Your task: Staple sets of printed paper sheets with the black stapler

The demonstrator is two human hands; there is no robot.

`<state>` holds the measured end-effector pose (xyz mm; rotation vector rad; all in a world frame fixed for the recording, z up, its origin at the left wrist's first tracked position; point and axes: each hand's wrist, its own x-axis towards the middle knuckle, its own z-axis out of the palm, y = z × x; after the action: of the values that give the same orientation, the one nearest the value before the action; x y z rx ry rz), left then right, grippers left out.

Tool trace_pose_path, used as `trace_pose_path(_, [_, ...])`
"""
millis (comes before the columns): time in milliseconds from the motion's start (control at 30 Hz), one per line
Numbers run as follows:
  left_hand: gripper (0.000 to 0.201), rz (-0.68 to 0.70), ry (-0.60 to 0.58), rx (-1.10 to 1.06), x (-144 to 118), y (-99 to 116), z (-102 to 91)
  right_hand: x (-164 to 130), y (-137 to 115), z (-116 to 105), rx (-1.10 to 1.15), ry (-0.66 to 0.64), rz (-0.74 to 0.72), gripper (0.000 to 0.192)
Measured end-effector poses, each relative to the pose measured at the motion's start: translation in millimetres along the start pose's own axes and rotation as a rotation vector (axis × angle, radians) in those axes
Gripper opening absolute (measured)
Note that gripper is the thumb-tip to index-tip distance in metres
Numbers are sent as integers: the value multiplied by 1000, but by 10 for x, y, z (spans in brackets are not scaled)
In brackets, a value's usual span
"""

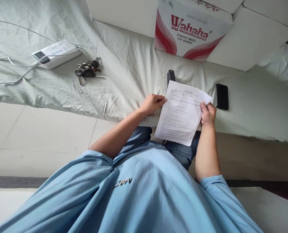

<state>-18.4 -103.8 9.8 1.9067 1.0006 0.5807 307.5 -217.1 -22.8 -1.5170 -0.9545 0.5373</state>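
A printed sheet of paper (180, 111), tilted a little, spans the gap between my two hands above my lap and the edge of the covered surface. My left hand (153, 104) pinches its left edge with closed fingers. On the opposite edge, my right hand (208, 114) grips it with the thumb on top and the fingers behind. A black object (171, 75), possibly a stapler, pokes out from behind the paper's top edge; its lower part is hidden. Close to the right hand lies a black phone (222, 96).
A pale green cloth (124, 71) covers the surface. On the left are a bunch of keys (87, 69) and a white box-shaped device (57, 53) with a cable (19, 79). A red and white Wahaba-type water carton (192, 32) stands at the back beside white boxes (253, 38).
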Motion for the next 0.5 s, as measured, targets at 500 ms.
trace_pose_path(500, [44, -16, 14, -91, 24, 40, -33, 81, 88, -27, 90, 69, 32, 68])
